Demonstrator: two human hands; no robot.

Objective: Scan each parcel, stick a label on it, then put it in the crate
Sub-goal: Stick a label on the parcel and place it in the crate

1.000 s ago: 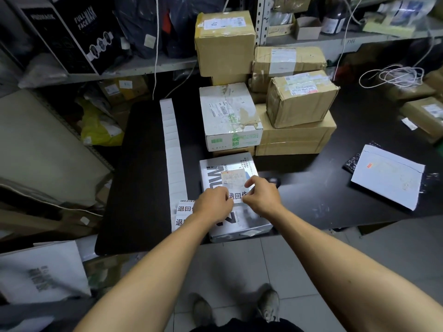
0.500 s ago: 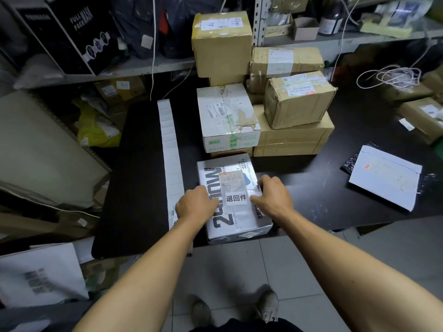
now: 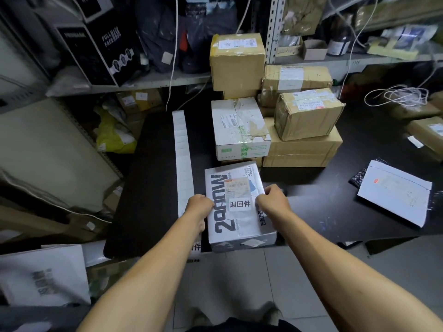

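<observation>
A grey-white parcel [image 3: 236, 226] with bold dark lettering lies at the front edge of the black table [image 3: 153, 192]. A white label [image 3: 240, 204] with three printed characters is stuck on its top, below a shipping slip. My left hand [image 3: 199, 206] grips the parcel's left side, fingers curled over the edge. On the right side, my right hand [image 3: 272, 200] grips it the same way. A long strip of white labels [image 3: 182, 159] runs along the table to the left of the parcel.
A stack of cardboard parcels [image 3: 302, 130] and a white box [image 3: 239, 130] stand just behind the parcel. A white envelope [image 3: 395, 191] lies at the right. Shelves with boxes and cables fill the back. Cardboard and a white bag [image 3: 45, 276] sit lower left.
Both hands left the label on top of the parcel and moved apart to its left and right sides. The label now lies fully visible on the parcel.
</observation>
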